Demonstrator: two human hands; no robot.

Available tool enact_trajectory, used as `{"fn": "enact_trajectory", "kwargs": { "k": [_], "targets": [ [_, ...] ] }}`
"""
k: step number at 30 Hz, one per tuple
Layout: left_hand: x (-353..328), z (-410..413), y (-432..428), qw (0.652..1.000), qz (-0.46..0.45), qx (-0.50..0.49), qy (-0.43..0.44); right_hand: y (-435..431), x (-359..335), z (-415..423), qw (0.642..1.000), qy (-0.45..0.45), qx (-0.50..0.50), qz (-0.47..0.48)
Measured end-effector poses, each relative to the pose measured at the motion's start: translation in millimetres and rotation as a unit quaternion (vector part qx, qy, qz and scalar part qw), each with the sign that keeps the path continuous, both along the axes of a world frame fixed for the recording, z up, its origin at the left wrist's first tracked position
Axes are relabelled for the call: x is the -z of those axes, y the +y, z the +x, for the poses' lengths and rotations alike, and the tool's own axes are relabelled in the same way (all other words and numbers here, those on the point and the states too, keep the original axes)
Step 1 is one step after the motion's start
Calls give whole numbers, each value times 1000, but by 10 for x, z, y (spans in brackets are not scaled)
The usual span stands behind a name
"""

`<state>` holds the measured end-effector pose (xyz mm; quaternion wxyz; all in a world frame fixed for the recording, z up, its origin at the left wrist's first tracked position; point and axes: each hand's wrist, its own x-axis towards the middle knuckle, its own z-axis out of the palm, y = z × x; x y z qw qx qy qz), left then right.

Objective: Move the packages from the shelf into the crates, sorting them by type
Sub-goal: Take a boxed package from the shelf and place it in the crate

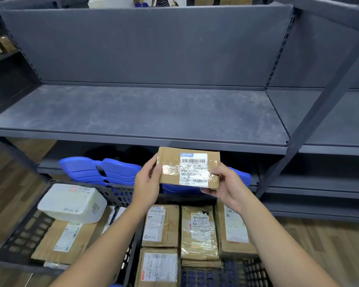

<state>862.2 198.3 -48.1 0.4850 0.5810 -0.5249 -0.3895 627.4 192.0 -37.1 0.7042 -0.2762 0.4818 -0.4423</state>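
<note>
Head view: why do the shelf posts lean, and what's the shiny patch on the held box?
Head view: wide-angle lens tilts the posts of the grey metal shelf; same view: light glares off clear tape on the brown cardboard box, hiding some label print.

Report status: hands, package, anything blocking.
Left hand and right hand grip the taped cardboard box by its ends. Held over the crate of cardboard boxes. Nothing blocking.

box held above right crate, left crate beside, shelf behind
</note>
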Motion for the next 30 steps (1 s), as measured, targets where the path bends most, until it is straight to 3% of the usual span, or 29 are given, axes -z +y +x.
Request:
{"fn": "enact_trajectory", "kwargs": {
  "k": [4, 9, 13, 17, 24, 30],
  "targets": [
    [-57, -16, 40, 999, -22, 20, 22, 29, -17, -37, 1000, 22, 15, -8],
    [-2, -24, 104, 999, -35, 24, 1, 126, -36, -124, 987, 142, -14, -70],
    [144, -73, 212, 999, 12, 37, 12, 281, 101, -283, 966, 235, -55, -88],
    [301, -166, 369, 995, 78, 55, 7, 463, 308, -385, 953, 287, -32, -89],
    [576, -98, 813, 976, 195, 91, -16, 863, 862, -540, 949, 302, -82, -37],
    [829, -58, 1135, 934, 325, 149, -19, 1221, 1170, -645, 961, 228, -130, 88]
  ]
}}
